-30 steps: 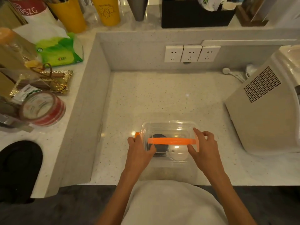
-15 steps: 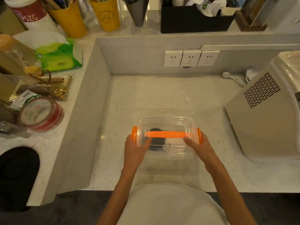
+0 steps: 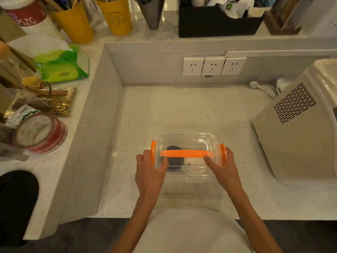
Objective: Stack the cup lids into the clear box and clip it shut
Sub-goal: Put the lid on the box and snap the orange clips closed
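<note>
A clear box (image 3: pixel 184 141) with its clear cover on stands on the speckled counter before me. An orange handle (image 3: pixel 186 153) lies across the cover, and an orange clip sits at each end: the left clip (image 3: pixel 153 151) and the right clip (image 3: pixel 223 154). Through the plastic I see a black cup lid (image 3: pixel 173 161) and a white cup lid (image 3: pixel 194 164) side by side. My left hand (image 3: pixel 150 170) grips the box's left end with fingers on the left clip. My right hand (image 3: pixel 223 168) holds the right end, palm against the right clip, thumb on the cover.
A beige machine (image 3: pixel 299 128) stands close on the right. A raised ledge on the left carries a tape roll (image 3: pixel 39 133), a green tissue pack (image 3: pixel 61 65) and yellow cups (image 3: pixel 116 15). Wall sockets (image 3: pixel 213 65) sit behind. The counter edge (image 3: pixel 164 218) is near my body.
Both orange end clips have come up against the box ends under my hands. The box sits slightly farther from the counter edge than a second ago.
</note>
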{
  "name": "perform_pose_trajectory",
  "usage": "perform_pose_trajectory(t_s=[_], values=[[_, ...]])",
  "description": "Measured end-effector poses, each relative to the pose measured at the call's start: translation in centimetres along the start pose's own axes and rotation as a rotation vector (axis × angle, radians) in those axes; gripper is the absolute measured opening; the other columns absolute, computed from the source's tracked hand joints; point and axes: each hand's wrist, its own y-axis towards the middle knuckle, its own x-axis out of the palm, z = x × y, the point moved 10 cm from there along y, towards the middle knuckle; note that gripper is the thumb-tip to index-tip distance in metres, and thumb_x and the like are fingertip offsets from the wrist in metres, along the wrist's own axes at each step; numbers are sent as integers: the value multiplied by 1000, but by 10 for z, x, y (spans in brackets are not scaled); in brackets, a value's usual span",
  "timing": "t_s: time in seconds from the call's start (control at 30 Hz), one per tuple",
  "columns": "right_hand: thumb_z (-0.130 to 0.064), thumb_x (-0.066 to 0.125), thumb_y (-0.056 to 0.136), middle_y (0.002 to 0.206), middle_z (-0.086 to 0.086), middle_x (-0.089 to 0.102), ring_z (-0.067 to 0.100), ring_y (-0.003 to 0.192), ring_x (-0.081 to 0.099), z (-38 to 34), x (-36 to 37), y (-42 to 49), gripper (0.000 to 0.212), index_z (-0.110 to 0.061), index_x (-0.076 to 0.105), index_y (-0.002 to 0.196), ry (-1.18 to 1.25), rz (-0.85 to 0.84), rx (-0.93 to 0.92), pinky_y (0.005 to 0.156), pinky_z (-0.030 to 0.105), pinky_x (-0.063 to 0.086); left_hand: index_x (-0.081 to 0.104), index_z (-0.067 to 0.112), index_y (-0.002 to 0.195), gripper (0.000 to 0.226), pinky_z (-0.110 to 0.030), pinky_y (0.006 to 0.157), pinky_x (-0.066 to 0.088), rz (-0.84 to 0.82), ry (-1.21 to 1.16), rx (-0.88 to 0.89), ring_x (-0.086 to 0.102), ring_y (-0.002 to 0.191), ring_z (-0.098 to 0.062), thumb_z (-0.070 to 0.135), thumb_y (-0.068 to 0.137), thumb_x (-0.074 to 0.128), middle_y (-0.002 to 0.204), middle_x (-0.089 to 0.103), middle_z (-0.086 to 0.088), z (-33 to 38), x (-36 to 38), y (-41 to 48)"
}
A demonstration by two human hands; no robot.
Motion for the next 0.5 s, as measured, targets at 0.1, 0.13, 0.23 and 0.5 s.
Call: perform_pose_trajectory(t_s=[0.1, 0.13, 0.23, 0.5], values=[[-62, 64, 80, 151, 0, 42, 26, 130, 50, -16, -4, -10, 84, -32, 26, 149, -101, 106, -77, 100, 50, 46, 53, 16, 127, 57, -23, 61, 38, -5, 23, -1, 50, 82, -13, 52, 87, 71, 112, 57, -5, 2, 2, 2], [-63, 59, 82, 150, 0, 42, 26, 130, 50, -20, -4, -14, 82, -33, 24, 150, -155, 137, -90, 100, 51, 46, 53, 16, 128, 58, -24, 63, 40, -6, 23, 5, 50, 83, -13, 52, 87, 70, 114, 58, -6, 3, 3, 2], [-63, 47, 88, 151, 3, 41, 27, 130, 51, -28, -2, -21, 79, -32, 16, 153, -260, 183, -101, 99, 51, 47, 52, 16, 132, 61, -26, 67, 43, -4, 14, 6, 50, 88, -12, 53, 87, 70, 120, 58, -8, 5, 2, 4], [-58, 45, 91, 151, 6, 42, 29, 130, 51, -39, -1, -22, 76, -30, 15, 155, -308, 197, -122, 101, 50, 46, 50, 19, 134, 64, -27, 72, 48, -7, -29, -4, 53, 92, -13, 56, 86, 69, 125, 58, -7, 2, 2, 11]])
